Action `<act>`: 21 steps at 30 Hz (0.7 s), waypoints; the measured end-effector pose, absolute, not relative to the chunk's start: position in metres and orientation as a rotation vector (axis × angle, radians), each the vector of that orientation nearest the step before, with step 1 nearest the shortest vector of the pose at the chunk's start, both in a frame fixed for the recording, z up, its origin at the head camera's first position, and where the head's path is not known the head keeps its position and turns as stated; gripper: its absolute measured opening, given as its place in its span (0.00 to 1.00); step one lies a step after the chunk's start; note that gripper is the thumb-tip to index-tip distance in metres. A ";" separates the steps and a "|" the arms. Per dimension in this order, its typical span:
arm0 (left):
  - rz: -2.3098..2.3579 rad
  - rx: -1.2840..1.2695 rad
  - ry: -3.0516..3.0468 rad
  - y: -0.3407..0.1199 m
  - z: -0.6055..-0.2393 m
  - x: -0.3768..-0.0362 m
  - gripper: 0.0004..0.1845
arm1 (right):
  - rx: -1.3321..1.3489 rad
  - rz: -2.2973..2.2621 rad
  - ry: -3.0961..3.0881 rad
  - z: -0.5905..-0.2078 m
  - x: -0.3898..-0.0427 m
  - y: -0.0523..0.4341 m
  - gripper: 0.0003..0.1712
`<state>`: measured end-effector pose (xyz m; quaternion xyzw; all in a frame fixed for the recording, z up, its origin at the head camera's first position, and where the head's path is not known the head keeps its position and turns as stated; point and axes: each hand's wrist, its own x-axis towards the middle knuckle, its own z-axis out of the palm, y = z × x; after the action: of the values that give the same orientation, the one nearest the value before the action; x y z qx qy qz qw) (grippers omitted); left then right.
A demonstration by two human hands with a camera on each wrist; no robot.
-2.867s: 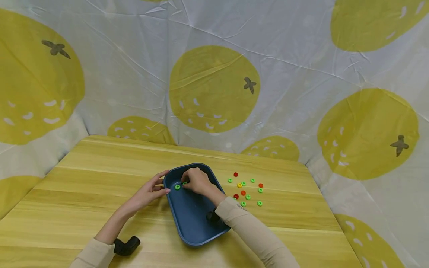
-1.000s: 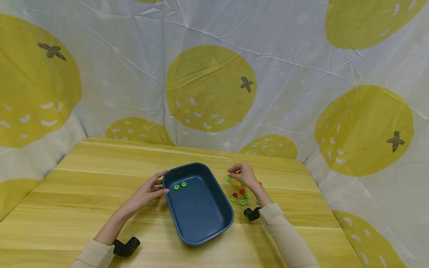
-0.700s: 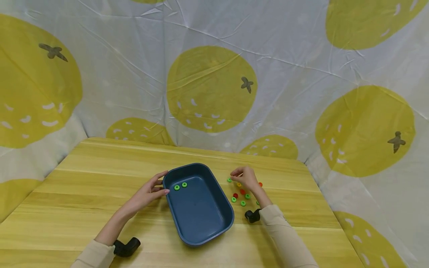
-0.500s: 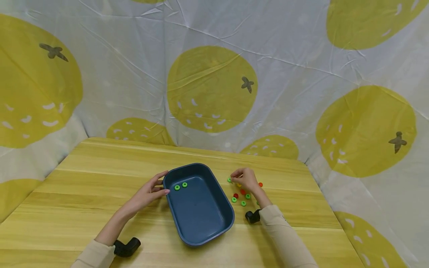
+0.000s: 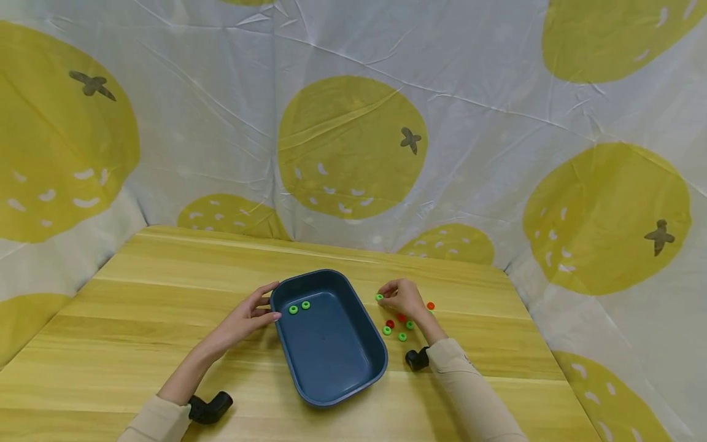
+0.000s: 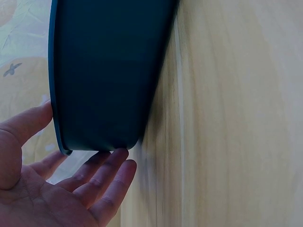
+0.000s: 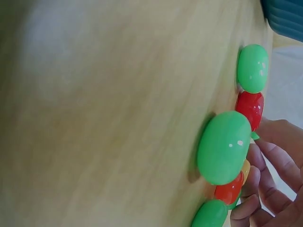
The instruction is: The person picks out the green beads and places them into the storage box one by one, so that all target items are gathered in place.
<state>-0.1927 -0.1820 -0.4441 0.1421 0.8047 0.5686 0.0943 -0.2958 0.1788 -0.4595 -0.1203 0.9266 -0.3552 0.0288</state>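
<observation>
On the wooden counter sits a dark blue tray, with two green rings lying side by side on its floor near the far left corner. At that corner the left hand rests against the tray's outer wall, fingers straight and a little spread, thumb by the rim; it grips nothing. Right of the tray lies a scatter of small rings, green, red and one yellow, close together on the counter. Over the far end of that scatter the right hand is bent down, its fingers curled and its fingertips together on a green ring at the edge nearest the tray. From the right wrist view the curled fingers sit just behind the red and green rings; whether the ring is lifted off the counter cannot be told. Behind the counter hangs a white cloth printed with big yellow fruit.
</observation>
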 end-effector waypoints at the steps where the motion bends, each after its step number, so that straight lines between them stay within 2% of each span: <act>1: 1.686 0.420 2.386 -0.182 -0.444 -0.193 0.37 | -0.379 -1.090 2.861 -0.459 -0.296 0.179 0.06; 21: 1.689 0.415 2.386 -0.182 -0.443 -0.192 0.36 | -0.415 -1.055 2.898 -0.455 -0.294 0.179 0.06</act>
<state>-0.1922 -0.1816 -0.4432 0.1398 0.8045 0.5696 0.0943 -0.2939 0.1794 -0.4550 -0.1334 0.9311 -0.3391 0.0147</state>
